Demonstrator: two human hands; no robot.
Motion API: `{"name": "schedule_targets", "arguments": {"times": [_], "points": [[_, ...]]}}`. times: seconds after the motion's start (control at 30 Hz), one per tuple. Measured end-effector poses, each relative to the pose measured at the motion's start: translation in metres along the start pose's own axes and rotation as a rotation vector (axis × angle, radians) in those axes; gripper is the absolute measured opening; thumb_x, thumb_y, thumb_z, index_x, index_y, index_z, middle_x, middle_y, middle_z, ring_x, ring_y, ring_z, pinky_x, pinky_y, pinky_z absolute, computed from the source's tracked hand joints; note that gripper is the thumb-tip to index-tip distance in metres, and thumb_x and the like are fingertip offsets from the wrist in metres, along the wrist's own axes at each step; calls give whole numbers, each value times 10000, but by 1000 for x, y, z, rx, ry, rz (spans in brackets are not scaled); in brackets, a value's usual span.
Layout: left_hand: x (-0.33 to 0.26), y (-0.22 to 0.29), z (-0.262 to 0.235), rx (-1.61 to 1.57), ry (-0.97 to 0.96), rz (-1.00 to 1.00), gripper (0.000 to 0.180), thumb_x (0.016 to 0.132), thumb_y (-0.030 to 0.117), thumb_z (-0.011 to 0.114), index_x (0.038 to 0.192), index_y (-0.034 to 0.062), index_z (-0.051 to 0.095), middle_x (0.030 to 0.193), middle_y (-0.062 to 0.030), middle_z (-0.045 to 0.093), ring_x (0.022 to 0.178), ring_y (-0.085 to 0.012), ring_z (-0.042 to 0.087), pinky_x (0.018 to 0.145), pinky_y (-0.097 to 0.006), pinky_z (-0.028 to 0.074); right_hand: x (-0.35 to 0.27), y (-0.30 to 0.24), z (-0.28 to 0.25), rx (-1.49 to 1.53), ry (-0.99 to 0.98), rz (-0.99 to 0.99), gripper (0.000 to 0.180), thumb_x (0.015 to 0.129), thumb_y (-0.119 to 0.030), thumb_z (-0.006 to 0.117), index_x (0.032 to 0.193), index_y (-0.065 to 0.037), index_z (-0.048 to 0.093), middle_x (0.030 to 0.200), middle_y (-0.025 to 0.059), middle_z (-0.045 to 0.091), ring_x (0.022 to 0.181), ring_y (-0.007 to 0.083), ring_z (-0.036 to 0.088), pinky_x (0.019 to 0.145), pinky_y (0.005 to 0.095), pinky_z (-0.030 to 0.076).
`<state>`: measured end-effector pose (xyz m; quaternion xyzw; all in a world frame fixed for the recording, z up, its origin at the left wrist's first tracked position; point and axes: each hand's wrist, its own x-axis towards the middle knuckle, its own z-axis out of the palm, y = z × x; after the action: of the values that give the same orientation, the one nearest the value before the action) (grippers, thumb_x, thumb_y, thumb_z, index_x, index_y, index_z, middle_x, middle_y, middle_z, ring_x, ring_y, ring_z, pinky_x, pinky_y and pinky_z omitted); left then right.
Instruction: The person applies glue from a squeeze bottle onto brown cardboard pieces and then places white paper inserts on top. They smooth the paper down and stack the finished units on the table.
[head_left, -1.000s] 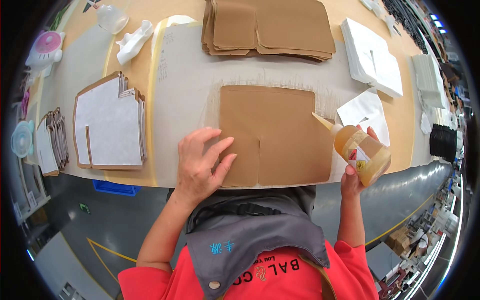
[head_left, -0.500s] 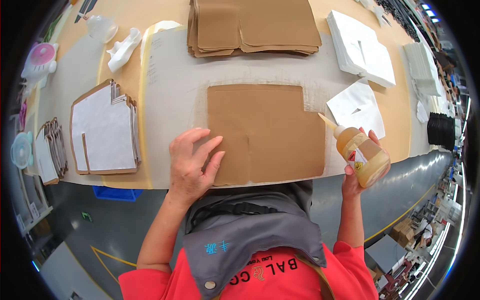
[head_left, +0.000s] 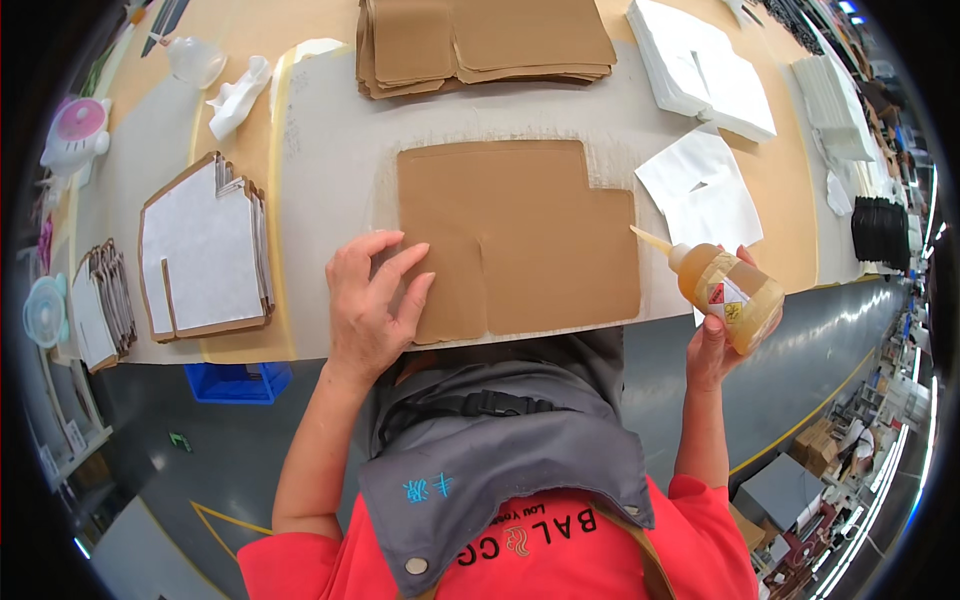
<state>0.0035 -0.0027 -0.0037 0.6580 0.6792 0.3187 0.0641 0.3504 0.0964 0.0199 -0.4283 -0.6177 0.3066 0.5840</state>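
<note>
Now a brown cardboard cutout (head_left: 520,235) lies flat on the surface (head_left: 330,170), one hand pinning it, the other holding glue.

Left hand (head_left: 370,305) rests open, fingers spread, palm down on the cutout's corner at seven o'clock. Right hand (head_left: 722,335), at three o'clock of the cutout, is wrapped around an amber glue bottle (head_left: 728,292), its nozzle pointing toward the cutout's right edge. A stack of brown cardboard pieces (head_left: 480,45) sits at twelve o'clock; white sheets (head_left: 700,190) lie at two o'clock.
</note>
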Motion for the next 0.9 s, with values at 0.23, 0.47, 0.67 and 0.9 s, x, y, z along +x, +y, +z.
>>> {"name": "schedule_targets", "arguments": {"times": [0.23,0.47,0.67,0.9], "points": [[0,2,0,24,21,19,287,809,112,763,1091,88,716,1179,-82,595,1046,-253,572,920,-367,427,-22,-7,-21,-70,-22,1,960,787,-522,795,1412,-67,227,1427,272,440,1252,443,533,1071,562,451],[-2,1,2,40,44,43,291,805,130,763,1090,98,716,1168,-64,592,1052,-239,571,916,-376,412,-45,-22,-31,-36,87,132,1068,664,-605,837,1351,-72,216,1410,263,455,1260,400,526,1067,532,461],[-2,2,2,44,47,40,284,812,137,760,1092,103,718,1163,-63,595,1050,-233,573,923,-372,409,-63,-30,-40,4,124,169,1037,693,-557,851,1369,-89,221,1420,263,443,1270,395,515,1076,537,448],[-1,1,2,50,43,45,277,821,149,756,1092,104,720,1161,-64,595,1058,-234,567,925,-371,410,-76,-23,-43,32,180,173,877,841,-493,755,1446,-72,279,1451,252,426,1284,370,511,1071,517,450]]}}
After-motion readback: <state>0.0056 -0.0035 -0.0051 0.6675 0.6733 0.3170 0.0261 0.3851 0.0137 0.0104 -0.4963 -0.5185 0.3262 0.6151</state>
